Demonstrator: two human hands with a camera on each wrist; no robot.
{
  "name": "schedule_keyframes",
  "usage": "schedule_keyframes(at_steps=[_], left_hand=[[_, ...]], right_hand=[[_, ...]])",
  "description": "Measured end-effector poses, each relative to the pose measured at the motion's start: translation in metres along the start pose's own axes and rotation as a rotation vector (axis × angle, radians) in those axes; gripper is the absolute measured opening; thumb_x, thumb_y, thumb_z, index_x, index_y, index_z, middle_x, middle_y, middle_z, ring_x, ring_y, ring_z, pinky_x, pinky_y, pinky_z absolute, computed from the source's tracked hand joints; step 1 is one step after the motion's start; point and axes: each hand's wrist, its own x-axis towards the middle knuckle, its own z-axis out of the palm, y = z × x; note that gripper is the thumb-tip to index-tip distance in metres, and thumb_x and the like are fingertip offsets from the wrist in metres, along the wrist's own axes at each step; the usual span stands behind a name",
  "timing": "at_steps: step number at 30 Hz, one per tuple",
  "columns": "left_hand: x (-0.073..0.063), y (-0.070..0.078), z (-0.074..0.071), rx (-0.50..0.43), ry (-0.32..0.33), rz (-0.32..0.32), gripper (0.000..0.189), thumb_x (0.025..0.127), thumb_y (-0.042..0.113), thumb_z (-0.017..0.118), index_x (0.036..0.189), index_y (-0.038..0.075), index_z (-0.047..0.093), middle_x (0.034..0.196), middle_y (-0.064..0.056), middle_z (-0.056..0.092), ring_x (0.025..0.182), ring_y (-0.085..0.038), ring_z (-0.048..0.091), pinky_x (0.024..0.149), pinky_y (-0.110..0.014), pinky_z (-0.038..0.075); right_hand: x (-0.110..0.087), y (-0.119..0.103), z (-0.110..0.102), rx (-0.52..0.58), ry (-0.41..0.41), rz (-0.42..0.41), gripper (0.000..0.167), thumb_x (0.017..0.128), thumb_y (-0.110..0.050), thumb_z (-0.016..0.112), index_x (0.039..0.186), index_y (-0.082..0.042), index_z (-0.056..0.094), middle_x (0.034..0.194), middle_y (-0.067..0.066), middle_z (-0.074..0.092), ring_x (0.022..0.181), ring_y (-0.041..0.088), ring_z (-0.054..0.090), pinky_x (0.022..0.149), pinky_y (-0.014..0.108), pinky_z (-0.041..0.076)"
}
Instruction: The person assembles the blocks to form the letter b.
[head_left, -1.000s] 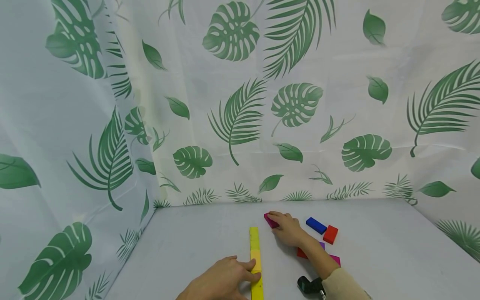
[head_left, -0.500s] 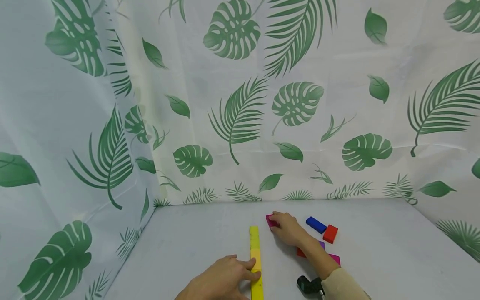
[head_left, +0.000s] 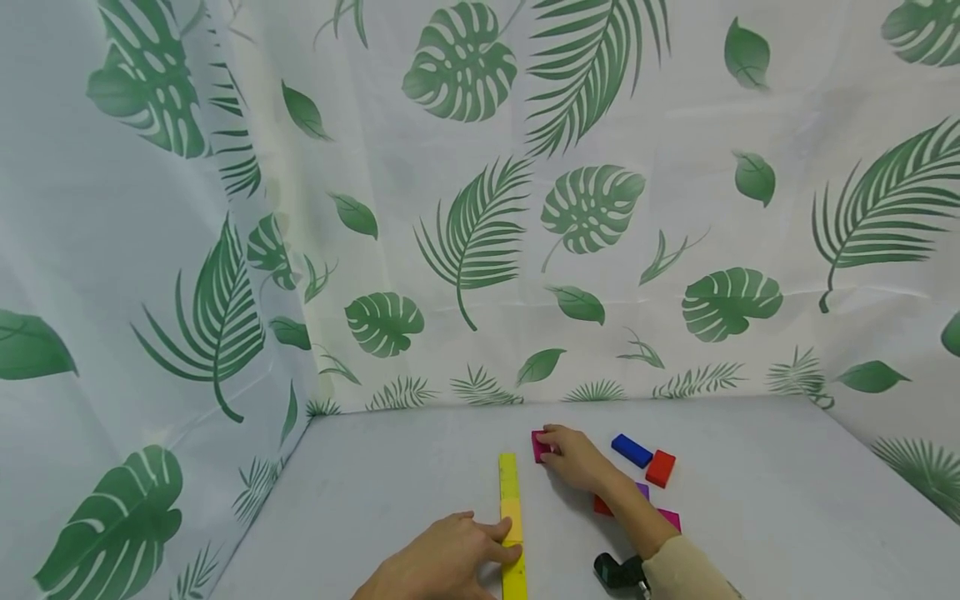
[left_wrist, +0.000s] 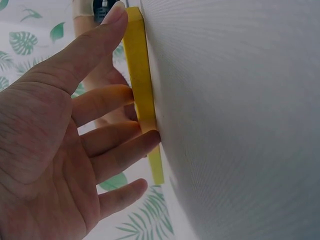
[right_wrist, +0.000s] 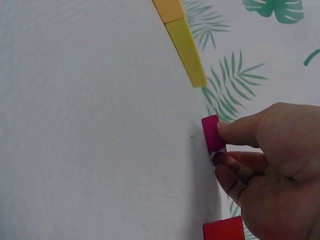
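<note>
My right hand point(head_left: 573, 458) pinches a magenta block point(head_left: 537, 447) between thumb and fingers at the far part of the white table. The right wrist view shows the thumb on one face of that magenta block point(right_wrist: 213, 133) and fingertips beneath. To its left runs a straight row of yellow blocks: a far lime-yellow block point(head_left: 508, 477), a middle orange-yellow block point(head_left: 511, 509) and a near yellow block point(head_left: 514, 582). Beside this row lies my left hand point(head_left: 442, 557), its fairly straight fingers touching the blocks' side. In the left wrist view the thumb touches the yellow block point(left_wrist: 138, 65).
Right of the right hand lie a blue block point(head_left: 632, 451) and a red block point(head_left: 661, 468). Partly hidden by the forearm are a darker red block point(head_left: 602, 506), a purple block point(head_left: 643, 490) and another magenta block point(head_left: 670, 520). A leaf-print curtain point(head_left: 637, 333) borders the table.
In my right hand the magenta block has turned from a slant to nearly in line with the yellow row, shifting slightly right. My left hand and the yellow blocks stay in place.
</note>
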Motion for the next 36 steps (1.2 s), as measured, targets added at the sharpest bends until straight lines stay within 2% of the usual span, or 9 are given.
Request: schedule_keyframes(at_steps=[8, 17, 24, 32, 36], left_hand=[[0.0, 0.0, -0.001, -0.006, -0.011, -0.008, 0.06, 0.084, 0.063, 0.079, 0.138, 0.039, 0.067, 0.15, 0.006, 0.059, 0.129, -0.003, 0.062, 0.117, -0.048, 0.046], [0.001, 0.002, -0.002, -0.001, -0.016, -0.014, 0.06, 0.084, 0.063, 0.079, 0.137, 0.04, 0.067, 0.15, 0.007, 0.059, 0.128, -0.005, 0.063, 0.116, -0.048, 0.047], [0.002, 0.001, -0.002, -0.02, -0.03, -0.034, 0.059, 0.083, 0.062, 0.079, 0.137, 0.041, 0.067, 0.149, 0.008, 0.06, 0.125, -0.004, 0.064, 0.115, -0.049, 0.047], [0.001, 0.001, -0.002, -0.026, -0.025, -0.022, 0.064, 0.083, 0.064, 0.078, 0.14, 0.04, 0.065, 0.151, 0.008, 0.057, 0.133, -0.004, 0.059, 0.117, -0.05, 0.045], [0.001, 0.001, -0.002, -0.027, -0.029, -0.022, 0.061, 0.084, 0.063, 0.078, 0.139, 0.04, 0.065, 0.151, 0.007, 0.058, 0.132, -0.004, 0.06, 0.116, -0.05, 0.046]], right_hand=[[0.004, -0.004, 0.004, 0.024, 0.045, 0.014, 0.038, 0.099, -0.008, 0.068, 0.138, -0.004, 0.068, 0.149, 0.022, 0.058, 0.131, 0.04, 0.057, 0.111, 0.06, 0.048], [0.014, 0.0, 0.009, 0.048, 0.077, 0.037, 0.037, 0.098, -0.009, 0.071, 0.134, -0.008, 0.071, 0.149, 0.018, 0.059, 0.113, 0.027, 0.059, 0.101, 0.049, 0.055], [0.022, -0.003, 0.01, 0.071, 0.051, 0.048, 0.034, 0.1, -0.008, 0.066, 0.134, -0.005, 0.071, 0.15, 0.018, 0.058, 0.135, 0.04, 0.056, 0.11, 0.057, 0.049], [0.025, -0.008, 0.01, 0.099, 0.035, 0.055, 0.035, 0.102, -0.006, 0.063, 0.136, -0.006, 0.07, 0.151, 0.018, 0.058, 0.138, 0.041, 0.053, 0.111, 0.056, 0.049], [0.026, -0.007, 0.013, 0.1, 0.03, 0.051, 0.034, 0.102, -0.008, 0.064, 0.136, -0.007, 0.07, 0.152, 0.016, 0.057, 0.139, 0.04, 0.053, 0.112, 0.055, 0.048]])
